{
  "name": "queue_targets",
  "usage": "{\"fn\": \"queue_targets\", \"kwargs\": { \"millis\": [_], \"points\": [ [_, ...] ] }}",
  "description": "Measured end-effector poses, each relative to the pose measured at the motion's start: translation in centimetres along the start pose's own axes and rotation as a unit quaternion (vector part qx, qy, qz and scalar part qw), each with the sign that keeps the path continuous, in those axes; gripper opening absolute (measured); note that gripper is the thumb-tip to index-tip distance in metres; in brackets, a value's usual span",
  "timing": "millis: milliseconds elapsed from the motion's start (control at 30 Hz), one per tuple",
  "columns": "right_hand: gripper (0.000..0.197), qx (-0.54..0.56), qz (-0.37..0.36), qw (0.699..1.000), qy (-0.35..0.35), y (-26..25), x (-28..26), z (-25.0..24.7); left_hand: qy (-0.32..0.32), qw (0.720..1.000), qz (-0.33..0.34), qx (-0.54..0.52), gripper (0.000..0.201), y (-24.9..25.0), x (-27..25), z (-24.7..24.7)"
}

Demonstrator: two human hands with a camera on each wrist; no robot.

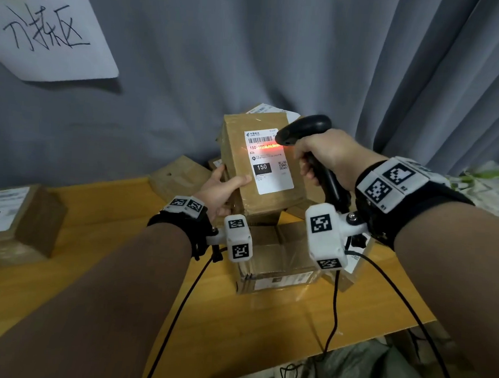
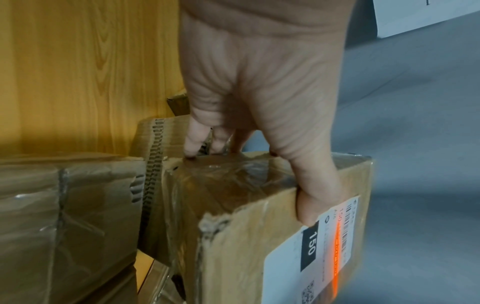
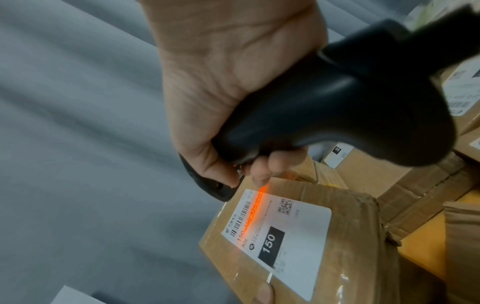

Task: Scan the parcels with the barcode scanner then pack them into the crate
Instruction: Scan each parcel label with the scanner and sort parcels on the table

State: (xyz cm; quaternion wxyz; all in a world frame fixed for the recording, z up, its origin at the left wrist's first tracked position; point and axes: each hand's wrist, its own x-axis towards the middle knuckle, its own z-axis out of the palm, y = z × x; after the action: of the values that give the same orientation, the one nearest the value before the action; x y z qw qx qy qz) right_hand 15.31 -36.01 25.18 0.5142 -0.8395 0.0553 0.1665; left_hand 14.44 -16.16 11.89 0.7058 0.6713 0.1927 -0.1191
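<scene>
- Two hands are sharing the work: the left hand [image 1: 219, 191] is gripping the parcel [image 1: 258, 172] near its lower left corner, thumb lying on the labelled face, fingers curling behind, holding it raised above the wooden table [image 1: 101, 209].
- Right hand [image 1: 329, 158] is wrapping round the handle of the barcode scanner [image 1: 304, 131], whose nose is sitting just beside the label's upper right edge.
- Orange scan line is falling just below the barcode, across the "150-150" text, so a slight upward tilt looks needed.
- Shipping label [image 1: 269, 160] is showing "A26", a black block reading "150", and a QR code.
- Crate is not visible.
</scene>
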Motion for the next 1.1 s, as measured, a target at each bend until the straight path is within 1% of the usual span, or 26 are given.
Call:
{"fn": "queue_targets", "kwargs": {
  "millis": [133, 167, 333, 433, 533, 667, 800, 933, 1033, 1100],
  "points": [
    [0.004, -0.005, -0.007, 1.0, 0.001, -0.4, -0.3, 0.0, -0.004, 1.0, -0.003, -0.003, 0.104, -0.3, 0.2, -0.1],
    [0.004, -0.003, -0.011, 1.0, 0.002, -0.5, -0.4, 0.0, -0.003, 1.0, -0.003, -0.003, 0.104, -0.3, 0.3, -0.1],
    [0.003, 0.009, -0.023, 1.0, -0.001, -0.8, -0.9, 0.3, 0.0, 1.0, 0.007, -0.009, 0.089, -0.4, 0.2, 0.0],
    [0.004, 0.009, -0.028, 1.0, 0.001, -1.0, -1.1, 0.4, -0.002, 1.0, 0.015, -0.012, 0.086, -0.4, 0.1, 0.1],
    [0.004, 0.011, -0.026, 1.0, -0.001, -1.1, -1.2, 0.4, -0.006, 1.0, 0.015, -0.009, 0.09, -0.3, -0.2, 0.2],
    [0.008, 0.014, -0.022, 1.0, -0.002, -1.0, -1.2, 0.4, 0.001, 1.0, 0.008, 0.002, 0.105, -0.3, -0.3, 0.2],
    [0.013, 0.015, -0.016, 1.0, -0.005, -0.8, -1.0, 0.6, 0.004, 1.0, 0.01, 0.002, 0.108, -0.2, -0.4, 0.4],
    [0.008, 0.012, -0.015, 1.0, -0.002, -0.7, -0.9, 0.6, 0.012, 1.0, 0.007, 0.008, 0.116, -0.1, -0.5, 0.5],
    [0.003, 0.019, -0.022, 1.0, 0.0, -0.6, -0.8, 0.4, 0.014, 1.0, 0.007, 0.013, 0.116, -0.2, -0.5, 0.4],
    [0.002, 0.023, -0.023, 0.999, -0.012, -0.6, -0.8, 0.3, 0.015, 1.0, 0.008, 0.013, 0.115, -0.2, -0.4, 0.4]
  ]
}}
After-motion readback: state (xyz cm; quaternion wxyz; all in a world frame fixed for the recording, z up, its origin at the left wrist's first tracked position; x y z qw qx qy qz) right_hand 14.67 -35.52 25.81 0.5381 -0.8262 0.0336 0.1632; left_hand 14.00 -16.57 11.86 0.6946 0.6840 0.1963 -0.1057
